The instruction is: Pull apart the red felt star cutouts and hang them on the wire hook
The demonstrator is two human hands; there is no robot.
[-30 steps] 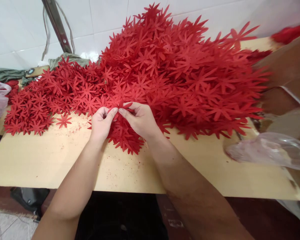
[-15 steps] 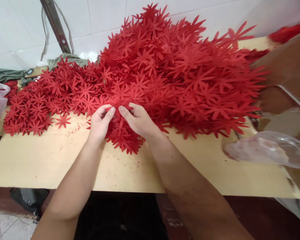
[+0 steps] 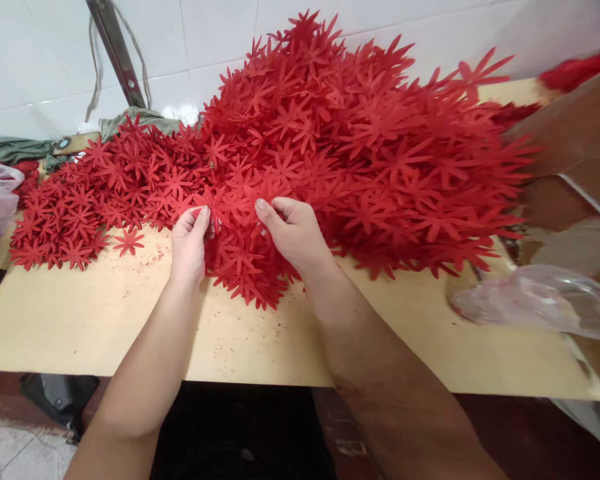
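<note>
Whereas a second ago my hands pinched together over one spot, I now see my left hand (image 3: 189, 243) and right hand (image 3: 294, 233) drawn apart, each nipping an edge of a red flower cutout (image 3: 233, 200) at the front of the pile (image 3: 360, 147) on the table (image 3: 80, 320).

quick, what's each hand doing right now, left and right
Left hand: pinched shut on a red flower cutout at the pile's near edge.
Right hand: fingers curled on cutouts in the big red pile; its exact grip cannot be told.
</note>
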